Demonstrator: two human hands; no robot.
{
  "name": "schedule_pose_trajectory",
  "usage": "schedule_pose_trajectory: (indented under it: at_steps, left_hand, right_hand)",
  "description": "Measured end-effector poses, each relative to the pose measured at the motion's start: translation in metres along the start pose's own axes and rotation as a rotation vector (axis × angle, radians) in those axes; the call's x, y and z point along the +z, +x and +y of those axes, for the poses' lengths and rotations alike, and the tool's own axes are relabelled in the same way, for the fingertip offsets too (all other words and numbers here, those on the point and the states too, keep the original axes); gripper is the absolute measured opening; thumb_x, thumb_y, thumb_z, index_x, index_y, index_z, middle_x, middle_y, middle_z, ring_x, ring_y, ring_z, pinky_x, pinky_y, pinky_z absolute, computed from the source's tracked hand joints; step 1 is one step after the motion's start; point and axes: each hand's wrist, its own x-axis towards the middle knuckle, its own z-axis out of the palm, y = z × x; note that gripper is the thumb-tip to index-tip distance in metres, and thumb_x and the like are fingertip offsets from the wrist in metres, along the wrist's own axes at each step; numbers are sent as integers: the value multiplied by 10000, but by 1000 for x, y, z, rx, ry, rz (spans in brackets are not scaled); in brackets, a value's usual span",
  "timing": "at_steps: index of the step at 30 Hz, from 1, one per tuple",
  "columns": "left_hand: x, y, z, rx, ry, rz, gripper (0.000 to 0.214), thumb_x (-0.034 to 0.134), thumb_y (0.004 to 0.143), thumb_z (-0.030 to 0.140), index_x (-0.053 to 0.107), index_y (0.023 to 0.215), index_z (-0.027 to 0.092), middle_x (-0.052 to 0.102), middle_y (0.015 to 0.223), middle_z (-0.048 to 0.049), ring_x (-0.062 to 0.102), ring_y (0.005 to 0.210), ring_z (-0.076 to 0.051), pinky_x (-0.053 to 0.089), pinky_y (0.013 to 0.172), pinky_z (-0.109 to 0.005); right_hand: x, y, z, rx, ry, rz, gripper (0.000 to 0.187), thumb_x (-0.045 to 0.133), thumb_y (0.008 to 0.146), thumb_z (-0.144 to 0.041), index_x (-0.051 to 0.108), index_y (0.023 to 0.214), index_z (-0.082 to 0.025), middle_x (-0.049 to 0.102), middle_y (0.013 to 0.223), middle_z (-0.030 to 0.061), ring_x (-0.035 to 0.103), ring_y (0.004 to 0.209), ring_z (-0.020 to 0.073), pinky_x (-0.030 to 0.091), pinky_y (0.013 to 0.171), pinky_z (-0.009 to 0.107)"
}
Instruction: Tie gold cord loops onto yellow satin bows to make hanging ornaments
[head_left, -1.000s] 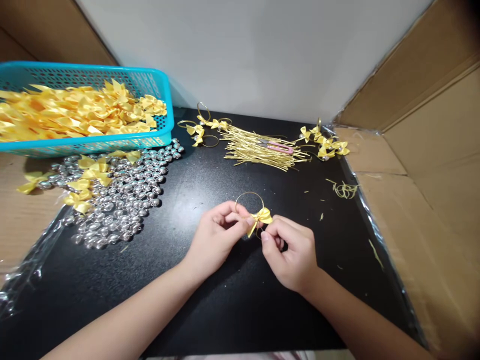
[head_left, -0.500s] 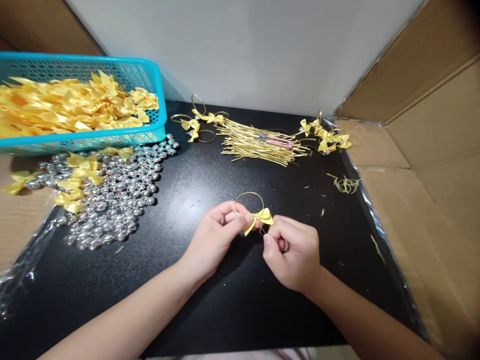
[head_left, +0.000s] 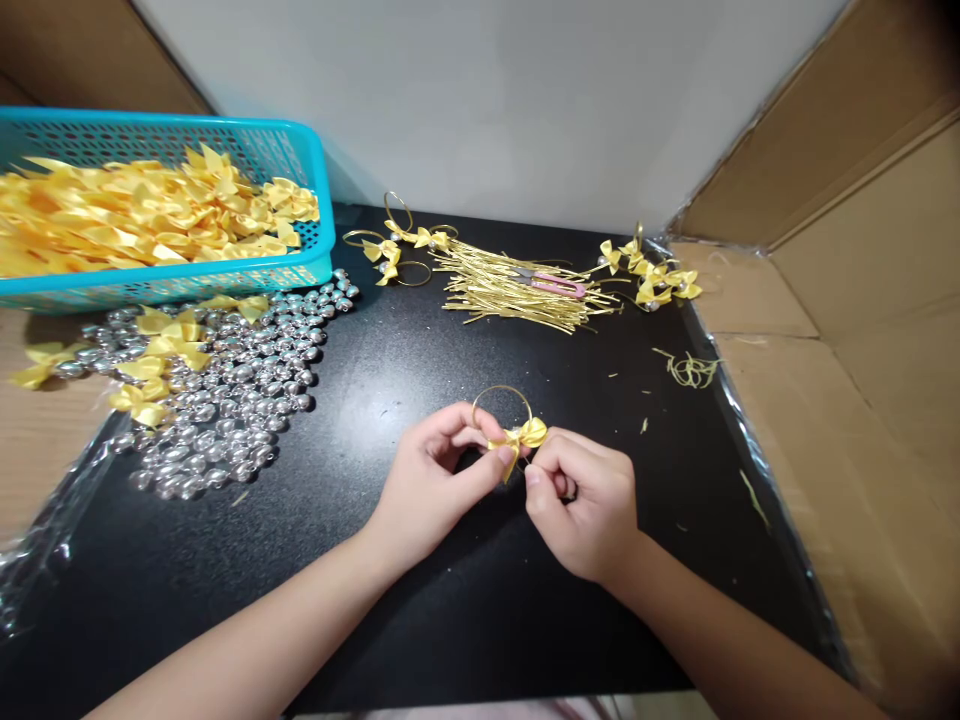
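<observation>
In the head view a yellow ribbon bow (head_left: 531, 433) with a thin gold ring (head_left: 502, 388) standing above it is held over the middle of the table. My left hand (head_left: 442, 470) pinches the bow's left side between thumb and fingers. Close on its right, my right hand (head_left: 581, 500) is closed, thumb against forefinger, on the end of a thin gold cord (head_left: 526, 463) that runs from under the bow. Most of the cord is hidden by the fingers.
A blue basket (head_left: 326, 215) full of yellow bows stands at the left, with silver beads (head_left: 225, 400) spread before it. Gold cords (head_left: 510, 295) lie at the back under pink-handled snippers (head_left: 559, 285). Finished-looking bows (head_left: 649, 280) and cord scraps (head_left: 690, 370) lie right.
The bow has tilted and turned slightly in my left fingers. The cord loop below it has been drawn in, and now only a short stretch shows by my right thumb.
</observation>
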Motion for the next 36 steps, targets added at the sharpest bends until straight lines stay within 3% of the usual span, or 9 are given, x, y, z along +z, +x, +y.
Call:
schedule_pose_trajectory:
  at_steps: [18,24,27,31,36]
  left_hand:
    - [2,-1,0,121,208,80,78,691,781,165,658,711,160,679,641,26,603,585,-78,465,584,-158]
    - [-2,3,-1,31,91,101,150,690,816,242,630,703,162,700,661,13,592,600,-82,461,604,-169]
    - [-5,5,-2,-40,-13,49,174,696,825,295,637,723,166,714,674,7,619,643,-95,470,651,-180]
    - [-6,5,-3,-83,-113,-42,137,717,814,311,667,803,184,722,701,18,660,734,-109,476,753,-195]
    - [-5,5,-5,-118,-114,-63,118,719,813,294,667,812,188,712,703,30,627,710,-88,441,723,-179]
  right_hand:
    - [2,0,2,-38,-30,3,281,486,753,-44,330,589,-212,322,539,-64,323,464,69,282,459,221]
    - [1,-2,0,-43,-19,-9,275,484,731,-41,328,581,-210,330,530,-66,319,457,66,269,452,220]
    - [0,-1,-1,-45,-3,2,268,490,743,-48,344,585,-207,348,528,-65,327,452,66,281,455,222]
    - [-4,2,-3,-73,10,95,216,494,790,-66,435,633,-203,439,578,-39,438,518,94,374,509,237]
    - [-7,2,-1,-65,-3,174,162,508,815,-69,532,720,-198,636,863,46,613,792,159,502,710,316]
